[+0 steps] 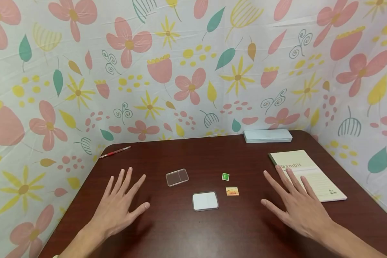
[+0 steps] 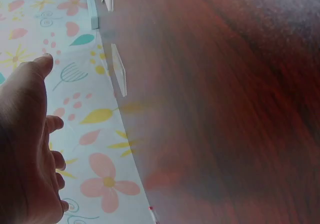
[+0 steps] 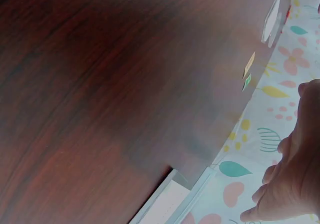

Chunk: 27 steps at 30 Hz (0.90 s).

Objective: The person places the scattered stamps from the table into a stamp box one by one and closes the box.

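Observation:
My left hand (image 1: 119, 202) is spread over the left part of the table, palm down, holding nothing. Over the right part my right hand (image 1: 298, 206) is spread the same way, its fingertips overlapping a notepad (image 1: 322, 179) marked "Gambit" in the head view. Between the hands lie a small clear plastic case (image 1: 177, 177) and, nearer to me, a second clear case with a white insert (image 1: 205, 201). Right of these are a small green stamp-like piece (image 1: 225, 176) and an orange-yellow one (image 1: 232, 191). In the left wrist view, the left fingers (image 2: 57, 159) point away from the camera.
A red pen (image 1: 115, 152) lies at the table's far left edge. At the back right edge sits a pale blue pencil case (image 1: 267, 136). Flower-printed cloth (image 1: 190, 86) hangs behind and beside the dark wooden table (image 1: 167, 236).

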Tool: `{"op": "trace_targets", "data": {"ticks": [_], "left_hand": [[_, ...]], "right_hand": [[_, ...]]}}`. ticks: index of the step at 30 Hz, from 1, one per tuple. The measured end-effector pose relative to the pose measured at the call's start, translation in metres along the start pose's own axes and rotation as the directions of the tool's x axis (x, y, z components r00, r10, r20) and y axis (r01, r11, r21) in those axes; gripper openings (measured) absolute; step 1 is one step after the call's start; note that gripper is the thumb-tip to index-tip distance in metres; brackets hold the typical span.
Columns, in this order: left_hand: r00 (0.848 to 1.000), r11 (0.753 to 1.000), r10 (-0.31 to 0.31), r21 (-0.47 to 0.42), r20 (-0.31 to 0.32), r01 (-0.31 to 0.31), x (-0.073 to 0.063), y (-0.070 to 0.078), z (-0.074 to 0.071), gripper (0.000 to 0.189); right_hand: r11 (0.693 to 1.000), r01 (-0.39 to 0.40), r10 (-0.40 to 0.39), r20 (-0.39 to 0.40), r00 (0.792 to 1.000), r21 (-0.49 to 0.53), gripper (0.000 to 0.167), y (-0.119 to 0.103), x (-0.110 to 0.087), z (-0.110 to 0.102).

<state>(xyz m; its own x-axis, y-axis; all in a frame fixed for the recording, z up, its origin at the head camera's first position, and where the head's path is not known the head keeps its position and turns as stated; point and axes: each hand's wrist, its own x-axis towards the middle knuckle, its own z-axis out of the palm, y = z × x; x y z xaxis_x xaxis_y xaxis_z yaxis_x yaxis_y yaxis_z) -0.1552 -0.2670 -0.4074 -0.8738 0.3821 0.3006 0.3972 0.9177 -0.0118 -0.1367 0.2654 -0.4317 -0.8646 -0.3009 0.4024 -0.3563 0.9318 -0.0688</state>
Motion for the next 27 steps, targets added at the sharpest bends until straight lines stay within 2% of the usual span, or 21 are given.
{"op": "trace_targets", "data": {"ticks": [4, 8, 11, 14, 16, 20, 23, 27], "left_hand": [[0.999, 0.999, -0.018, -0.027, 0.027, 0.019, 0.003, -0.001, -0.001, 0.084], [0.999, 0.997, -0.02, -0.072, 0.036, 0.022, 0.008, -0.002, -0.001, 0.087], [0.999, 0.991, -0.013, -0.136, 0.042, 0.019, 0.015, -0.004, 0.001, 0.093], [0.998, 0.974, -0.006, -0.227, 0.069, 0.021, 0.024, -0.005, 0.002, 0.1], [0.995, 0.951, 0.0, -0.309, 0.096, 0.03, 0.03, -0.005, 0.002, 0.106], [0.99, 0.881, -0.006, -0.468, 0.139, 0.07, 0.041, -0.001, 0.005, 0.111], [0.992, 0.837, -0.012, -0.542, 0.122, 0.077, 0.048, 0.004, 0.01, 0.106], [0.998, 0.769, -0.011, -0.637, 0.066, 0.051, 0.058, 0.013, 0.018, 0.093]], "right_hand": [[1.0, -0.011, 0.011, 0.008, 1.0, 0.029, 0.091, -0.003, 0.006, 0.001], [0.995, -0.02, 0.019, 0.007, 1.0, 0.101, 0.097, -0.007, 0.014, 0.003], [0.983, -0.032, 0.028, 0.026, 0.999, 0.181, 0.102, -0.009, 0.022, 0.005], [0.964, -0.068, 0.055, 0.06, 0.997, 0.255, 0.106, -0.01, 0.034, 0.008], [0.949, -0.097, 0.078, 0.074, 0.994, 0.301, 0.105, -0.01, 0.042, 0.01], [0.907, -0.155, 0.139, 0.068, 0.988, 0.392, 0.093, -0.011, 0.055, 0.017], [0.87, -0.186, 0.175, 0.065, 0.982, 0.457, 0.081, -0.013, 0.063, 0.023], [0.819, -0.223, 0.199, 0.103, 0.974, 0.529, 0.074, -0.016, 0.073, 0.034]]}}
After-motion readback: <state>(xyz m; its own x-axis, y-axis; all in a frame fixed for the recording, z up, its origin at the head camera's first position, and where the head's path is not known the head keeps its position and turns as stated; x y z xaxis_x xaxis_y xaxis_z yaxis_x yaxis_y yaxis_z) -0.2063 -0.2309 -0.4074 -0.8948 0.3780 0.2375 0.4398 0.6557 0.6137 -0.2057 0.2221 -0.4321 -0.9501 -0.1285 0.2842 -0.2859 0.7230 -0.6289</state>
